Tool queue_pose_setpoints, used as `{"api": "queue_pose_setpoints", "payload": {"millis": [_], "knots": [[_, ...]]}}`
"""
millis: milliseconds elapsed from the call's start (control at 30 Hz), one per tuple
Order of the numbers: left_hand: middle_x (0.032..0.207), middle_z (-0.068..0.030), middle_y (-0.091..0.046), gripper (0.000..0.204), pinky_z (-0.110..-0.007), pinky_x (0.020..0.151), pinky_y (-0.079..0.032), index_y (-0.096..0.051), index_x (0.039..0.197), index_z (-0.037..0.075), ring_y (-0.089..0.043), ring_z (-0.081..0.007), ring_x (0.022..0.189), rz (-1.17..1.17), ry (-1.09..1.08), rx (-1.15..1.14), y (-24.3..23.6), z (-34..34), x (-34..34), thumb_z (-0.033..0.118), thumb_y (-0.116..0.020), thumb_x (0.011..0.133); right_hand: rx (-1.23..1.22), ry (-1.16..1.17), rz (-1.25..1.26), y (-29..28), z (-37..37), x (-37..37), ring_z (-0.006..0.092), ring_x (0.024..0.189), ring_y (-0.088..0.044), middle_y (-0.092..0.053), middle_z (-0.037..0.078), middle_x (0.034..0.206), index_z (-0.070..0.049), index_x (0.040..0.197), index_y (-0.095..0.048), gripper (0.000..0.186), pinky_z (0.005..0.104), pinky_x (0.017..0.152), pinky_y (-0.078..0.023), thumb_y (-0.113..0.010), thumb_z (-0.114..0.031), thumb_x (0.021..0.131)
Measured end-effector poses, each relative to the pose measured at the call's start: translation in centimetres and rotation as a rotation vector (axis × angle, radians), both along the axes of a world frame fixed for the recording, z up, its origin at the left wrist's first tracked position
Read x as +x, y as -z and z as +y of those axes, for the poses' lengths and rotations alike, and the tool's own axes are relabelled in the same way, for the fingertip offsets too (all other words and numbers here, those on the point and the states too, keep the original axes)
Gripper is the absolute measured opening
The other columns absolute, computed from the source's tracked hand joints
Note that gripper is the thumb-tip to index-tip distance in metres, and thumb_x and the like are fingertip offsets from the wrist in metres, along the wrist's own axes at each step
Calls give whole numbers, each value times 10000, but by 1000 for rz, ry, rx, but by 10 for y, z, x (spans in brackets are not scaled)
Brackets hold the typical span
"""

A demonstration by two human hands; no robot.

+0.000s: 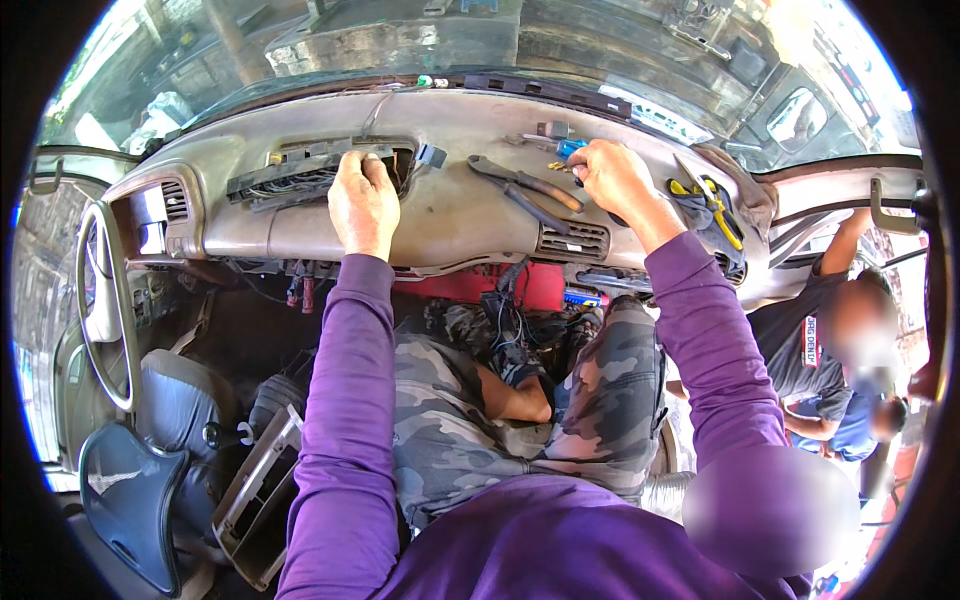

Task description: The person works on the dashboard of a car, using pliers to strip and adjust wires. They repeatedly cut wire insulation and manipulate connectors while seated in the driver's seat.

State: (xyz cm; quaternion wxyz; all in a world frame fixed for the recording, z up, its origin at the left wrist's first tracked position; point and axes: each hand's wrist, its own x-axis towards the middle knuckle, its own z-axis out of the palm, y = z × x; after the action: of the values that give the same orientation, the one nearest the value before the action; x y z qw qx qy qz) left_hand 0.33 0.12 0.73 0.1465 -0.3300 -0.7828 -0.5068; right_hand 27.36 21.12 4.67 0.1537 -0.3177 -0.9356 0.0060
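Left of the pliers [525, 181], the left hand [364, 206] curls near black wiring [285, 182], grip unclear; right of them, the right hand's [615, 180] fingers pinch a blue object [569, 148].

Bright daylight up top, dim footwell, heavy fisheye.
Outdoor light thru windshield [400, 45] & R side, blown out white at upper R; dashboard [460, 130] well lit, footwell [265, 322] below in deep shadow. Dash edge bows, pic rim curved w/ black corners. L hand [364, 207] & R hand [618, 182] fairly sharp; smooth blur patches at lower R & over co-worker's [790, 335] head; bkgd at far R hazy.
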Motion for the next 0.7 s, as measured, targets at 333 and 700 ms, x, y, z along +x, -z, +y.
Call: {"api": "queue_pose_setpoints", "payload": {"millis": [333, 700], "knots": [[850, -137, -738, 230, -495, 751, -578, -632, 928, 87, -730, -374, 807, 59, -87, -129, 1, 0, 13, 230, -735, 782, 3, 67, -190, -5, 0, -17, 407, 935, -751, -768, 204, 990, -80, 939, -797, 156, 511, 854, -590, -683, -162, 871], [944, -171, -759, 162, -486, 812, -564, -731, 948, 85, -728, -403, 901, 51, 160, -123, 3, 1, 9, 240, -716, 905, 55, 82, 49, -16, -7, -29, 447, 951, -725, -747, 239, 993, -27, 1034, -724, 193, 526, 852, -571, -639, -167, 933]]}}
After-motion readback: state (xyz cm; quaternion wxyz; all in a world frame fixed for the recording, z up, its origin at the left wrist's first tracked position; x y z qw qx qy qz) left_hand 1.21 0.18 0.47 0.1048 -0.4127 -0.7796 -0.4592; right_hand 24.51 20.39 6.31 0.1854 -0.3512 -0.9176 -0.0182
